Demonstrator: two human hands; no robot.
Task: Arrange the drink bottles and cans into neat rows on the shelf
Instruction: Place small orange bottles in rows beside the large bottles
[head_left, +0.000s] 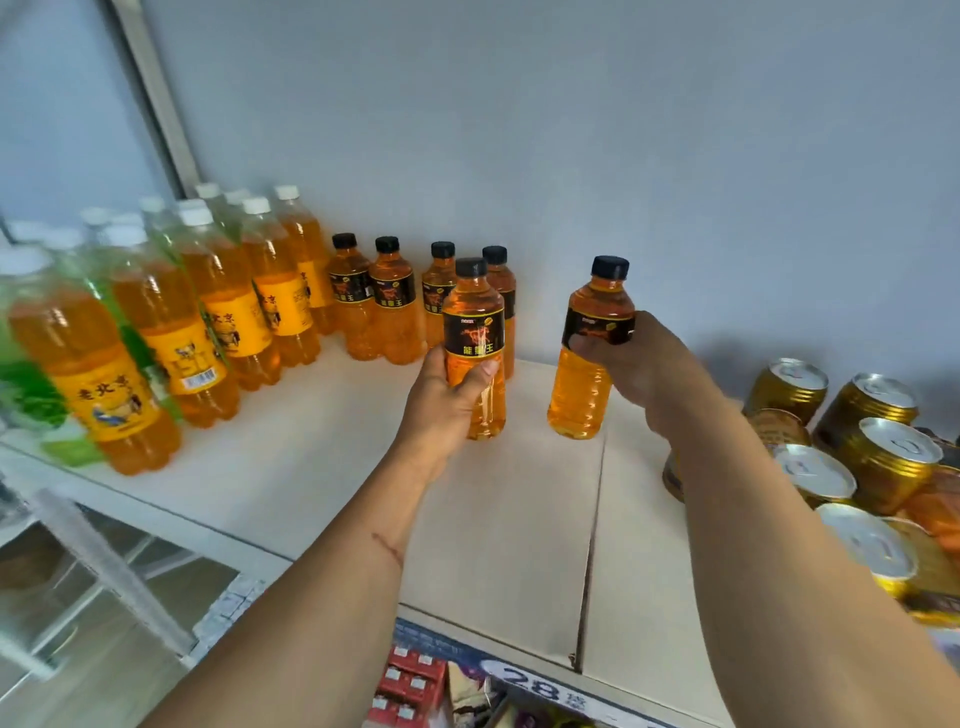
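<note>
I am gripping one black-capped bottle (474, 332) upright in my left hand (441, 410), fingers curling round its lower half. My right hand (636, 364) is clasping a second bottle (592, 348) by its label, tilting slightly, just above the shelf (322, 467).

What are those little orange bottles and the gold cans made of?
The black-capped bottles look like clear glossy plastic: the orange drink shows through and highlights gleam on them. The gold cans look like metal, probably aluminium, with shiny gold sides and silvery tops.
</note>
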